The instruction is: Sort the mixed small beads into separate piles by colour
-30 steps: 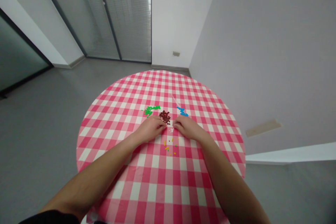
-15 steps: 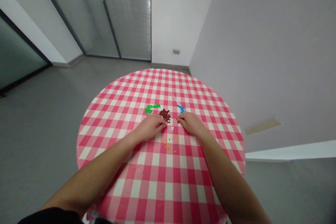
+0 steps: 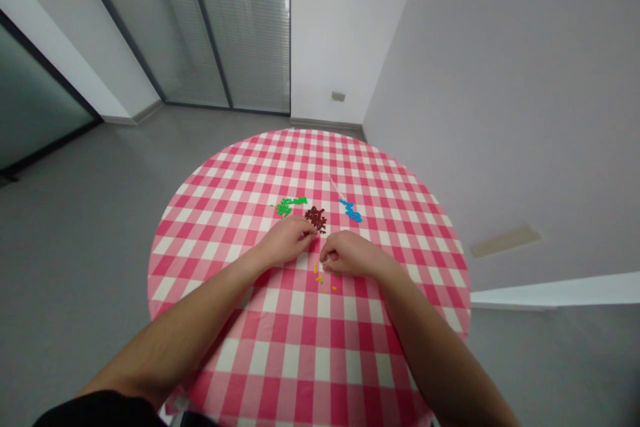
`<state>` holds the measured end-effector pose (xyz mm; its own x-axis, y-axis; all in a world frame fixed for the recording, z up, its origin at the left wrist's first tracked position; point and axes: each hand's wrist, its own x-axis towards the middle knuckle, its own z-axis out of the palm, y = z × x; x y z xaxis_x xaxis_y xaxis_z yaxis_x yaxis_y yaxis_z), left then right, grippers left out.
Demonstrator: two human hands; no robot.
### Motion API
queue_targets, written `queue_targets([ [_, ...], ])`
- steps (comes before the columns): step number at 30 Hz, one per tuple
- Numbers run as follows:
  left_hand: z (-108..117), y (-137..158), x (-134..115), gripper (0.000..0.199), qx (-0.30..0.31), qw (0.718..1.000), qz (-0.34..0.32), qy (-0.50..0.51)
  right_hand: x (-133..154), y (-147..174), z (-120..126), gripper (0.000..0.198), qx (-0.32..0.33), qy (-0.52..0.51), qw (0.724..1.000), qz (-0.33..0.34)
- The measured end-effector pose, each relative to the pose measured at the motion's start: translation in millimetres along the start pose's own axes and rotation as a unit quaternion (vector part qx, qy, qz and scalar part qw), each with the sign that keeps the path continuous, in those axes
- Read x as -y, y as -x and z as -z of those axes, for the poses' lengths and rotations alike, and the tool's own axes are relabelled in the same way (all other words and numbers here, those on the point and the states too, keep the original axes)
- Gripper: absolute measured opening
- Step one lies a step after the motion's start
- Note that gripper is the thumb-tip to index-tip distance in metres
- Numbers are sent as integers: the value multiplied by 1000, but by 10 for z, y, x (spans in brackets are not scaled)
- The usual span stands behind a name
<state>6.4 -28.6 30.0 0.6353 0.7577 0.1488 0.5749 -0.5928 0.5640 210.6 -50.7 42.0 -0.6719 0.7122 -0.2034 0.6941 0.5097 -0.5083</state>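
Note:
On the table lies a pile of small dark brown pieces (image 3: 316, 219), too small to name. My left hand (image 3: 287, 240) rests at its near left edge, fingers curled and tips together; whether anything is between them I cannot make out. My right hand (image 3: 353, 253) is closed in a pinch nearer to me, over the spot between the brown pile and a few scattered yellow pieces (image 3: 319, 278). Its fingers hide what they hold, if anything. Small green pieces (image 3: 285, 206) lie beyond my left hand, and blue pieces (image 3: 351, 211) beyond my right.
The round table wears a red-and-white checked cloth (image 3: 310, 360). A thin pale strip (image 3: 337, 187) lies near the blue pieces. A white wall (image 3: 510, 113) rises at the right, and glass panels with blinds (image 3: 240, 33) stand at the back.
My right hand has moved toward me and to the left, from beside the blue pieces to above the small white pieces, uncovering more blue. My left hand stays almost in place.

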Motion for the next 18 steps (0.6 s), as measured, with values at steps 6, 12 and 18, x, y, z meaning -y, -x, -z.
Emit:
queue_targets([
  [6, 0, 0, 17, 25, 8, 1000, 1, -11, -18, -56, -54, 16, 3, 13, 1000, -3],
  [12, -17, 0, 30, 22, -1, 1000, 8, 8, -249, 92, 177, 22, -98, 2, 994, -53],
  [18, 14, 5, -15, 21, 11, 1000, 13, 13, -494, 138, 228, 23, -110, 47, 985, -125],
])
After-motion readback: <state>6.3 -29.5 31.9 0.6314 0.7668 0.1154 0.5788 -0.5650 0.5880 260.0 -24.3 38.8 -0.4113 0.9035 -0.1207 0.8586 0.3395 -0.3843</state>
